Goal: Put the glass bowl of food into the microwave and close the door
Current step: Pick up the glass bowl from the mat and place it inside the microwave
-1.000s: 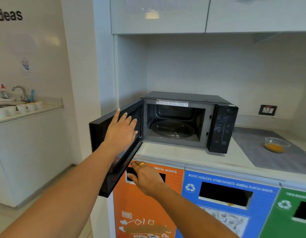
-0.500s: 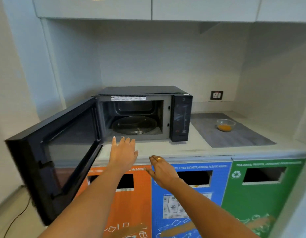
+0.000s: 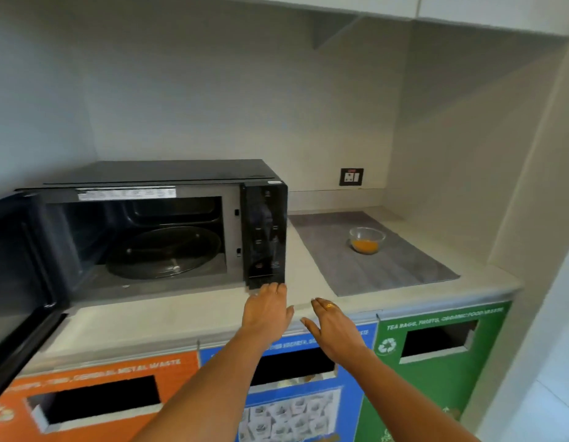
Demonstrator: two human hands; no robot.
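- Microwave (image 3: 142,231) is sitting on the table (image 3: 187,317), door (image 3: 18,282) swung fully open to the left, turntable bare.
- Glass bowl (image 3: 367,239) with orange food is sitting on a grey mat (image 3: 378,266), well to the right of the microwave. Nobody is touching it.
- Left hand (image 3: 266,311) is hovering just below the control panel (image 3: 265,234), fingers loosely spread, holding nothing.
- Right hand (image 3: 332,327) is just beside it, open and empty, ring on one finger.
- Progress: door is open, that's it. Grabbing the bowl, loading it and closing the door are all pending.
- Surroundings: pale table in a white alcove, wall socket (image 3: 351,177) behind the mat, orange, blue and green recycling bins (image 3: 436,378) lining the front underneath.
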